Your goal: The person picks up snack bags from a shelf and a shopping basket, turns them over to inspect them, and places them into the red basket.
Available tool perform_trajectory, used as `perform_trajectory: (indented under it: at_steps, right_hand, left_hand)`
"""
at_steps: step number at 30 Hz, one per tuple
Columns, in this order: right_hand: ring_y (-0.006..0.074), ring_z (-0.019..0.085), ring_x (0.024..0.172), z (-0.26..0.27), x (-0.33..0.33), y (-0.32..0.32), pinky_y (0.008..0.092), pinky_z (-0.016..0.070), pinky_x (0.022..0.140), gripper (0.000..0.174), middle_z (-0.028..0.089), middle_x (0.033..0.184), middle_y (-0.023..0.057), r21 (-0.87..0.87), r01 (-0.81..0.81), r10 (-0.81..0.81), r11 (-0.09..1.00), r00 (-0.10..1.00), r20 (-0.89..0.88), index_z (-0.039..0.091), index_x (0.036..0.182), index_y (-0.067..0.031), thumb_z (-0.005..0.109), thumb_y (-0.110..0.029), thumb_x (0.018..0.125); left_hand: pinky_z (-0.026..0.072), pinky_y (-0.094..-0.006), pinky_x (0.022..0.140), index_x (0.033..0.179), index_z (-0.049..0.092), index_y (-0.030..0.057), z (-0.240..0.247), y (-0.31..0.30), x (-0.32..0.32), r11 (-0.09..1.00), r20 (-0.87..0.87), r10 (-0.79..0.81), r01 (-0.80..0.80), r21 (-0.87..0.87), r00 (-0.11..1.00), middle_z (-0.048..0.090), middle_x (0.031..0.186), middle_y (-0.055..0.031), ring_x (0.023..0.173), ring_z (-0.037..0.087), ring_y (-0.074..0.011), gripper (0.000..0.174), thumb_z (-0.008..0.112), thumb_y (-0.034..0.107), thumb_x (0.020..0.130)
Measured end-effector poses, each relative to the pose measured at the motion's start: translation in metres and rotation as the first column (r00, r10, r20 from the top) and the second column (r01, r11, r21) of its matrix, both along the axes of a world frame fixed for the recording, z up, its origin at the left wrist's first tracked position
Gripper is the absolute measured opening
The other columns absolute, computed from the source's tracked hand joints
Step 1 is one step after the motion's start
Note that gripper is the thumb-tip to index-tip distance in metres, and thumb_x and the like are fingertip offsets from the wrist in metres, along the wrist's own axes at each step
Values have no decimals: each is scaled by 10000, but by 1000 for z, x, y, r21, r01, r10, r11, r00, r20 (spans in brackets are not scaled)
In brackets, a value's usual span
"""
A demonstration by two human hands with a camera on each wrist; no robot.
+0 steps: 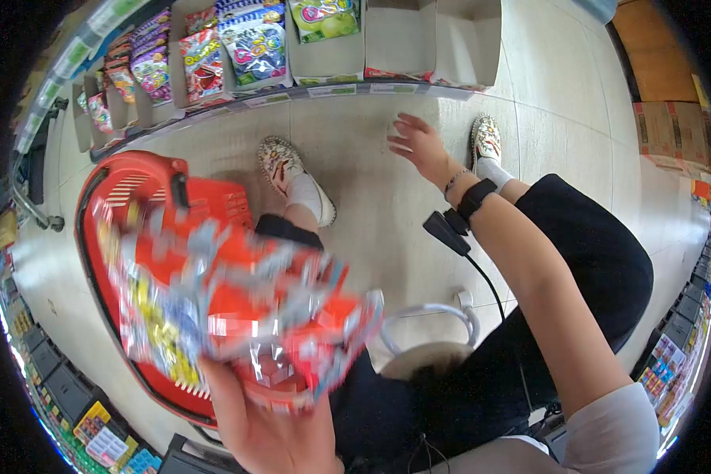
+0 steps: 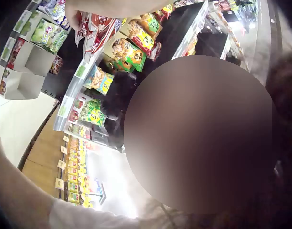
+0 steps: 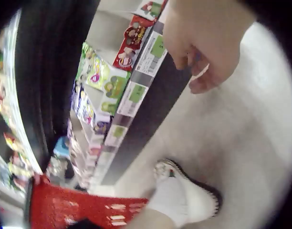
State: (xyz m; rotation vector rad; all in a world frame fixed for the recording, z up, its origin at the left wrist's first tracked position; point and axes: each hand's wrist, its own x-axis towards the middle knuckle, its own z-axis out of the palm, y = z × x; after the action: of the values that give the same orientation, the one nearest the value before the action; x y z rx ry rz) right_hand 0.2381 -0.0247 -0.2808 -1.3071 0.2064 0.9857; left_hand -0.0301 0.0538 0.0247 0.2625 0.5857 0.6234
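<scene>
My left hand grips shiny red-and-silver candy bags, blurred, with the thumb along their lower edge and the other fingers mostly hidden. In the head view the bags overlap a red shopping basket on the floor. The left wrist view catches part of the same red bags below the hand. Out over the floor, before the shelf edge, my right hand is empty with loosely bent fingers. The right wrist view has this hand close beside the price-tag strip.
Along the low shelf stand cardboard display boxes with colourful candy bags, including a green one. A round stool is between the legs. Brown cartons are stacked at the right, and stocked shelves line both sides.
</scene>
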Motion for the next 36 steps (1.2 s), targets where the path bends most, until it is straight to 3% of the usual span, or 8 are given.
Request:
perform_trajectory:
  at_steps: [1,2,3,12,20,26,32,36]
  right_hand:
    - [214,550,978,-1,0,7,341,480,800,530,466,1260,93,-4,4,-4,1000,1000,-1,345,1335,-64,562,-140,857]
    - [220,529,1011,-3,3,15,336,467,820,489,464,1274,72,153,128,-120,980,991,-57,366,1321,-71,546,-127,870]
    - [225,508,1044,-6,6,21,331,454,841,449,461,1288,52,299,250,-221,921,967,-127,387,1306,-78,530,-114,883]
    - [210,484,1025,-32,-6,15,316,445,859,477,399,1343,53,617,143,-31,774,981,-189,347,1321,-125,493,-27,878]
    - [257,477,1007,-37,2,6,370,450,844,490,392,1296,65,663,250,-107,706,963,-249,351,1303,-145,498,-11,856]
    - [250,465,1035,-33,16,6,363,437,877,504,389,1301,105,679,239,-36,695,954,-299,333,1292,-140,483,21,838]
    - [256,463,1040,-32,21,8,386,422,902,525,401,1281,109,636,247,-33,731,944,-329,305,1282,-150,476,35,821]
    - [245,484,1009,-32,20,14,376,443,868,521,440,1243,103,529,286,-103,799,932,-348,314,1280,-156,467,38,821]
  left_hand:
    - [368,-425,1000,1317,383,31,0,-9,-7,970,11,85,-80,-227,996,480,1277,-174,1200,448,-270,498,505,297,913]
    - [30,-500,1122,1380,290,77,21,-21,19,951,-590,186,-296,-95,786,213,1464,-114,1367,121,-300,492,399,297,953]
    - [52,-524,1112,1386,283,89,-12,-30,-29,899,104,294,-238,-368,950,267,1445,-113,1345,199,-312,518,438,304,941]
    - [340,-558,975,1347,296,19,-80,-100,-93,976,-514,-27,-88,-197,858,394,1347,-175,1195,427,-361,533,480,281,921]
    - [335,-517,990,1350,297,22,-96,-123,-90,977,-612,-102,-38,-212,784,419,1328,-160,1201,424,-342,556,525,232,888]
    - [304,-432,1044,1311,402,97,-360,74,91,998,-609,49,-22,52,791,463,1310,-98,1202,437,-243,396,468,204,935]
    - [346,-475,991,1330,315,0,-64,-106,-57,988,-549,-114,36,-150,828,432,1314,-149,1187,441,-307,553,535,244,885]
    - [361,-466,966,1341,313,27,-47,-92,-34,996,-472,-83,79,-28,878,444,1305,-128,1163,460,-289,524,516,220,897]
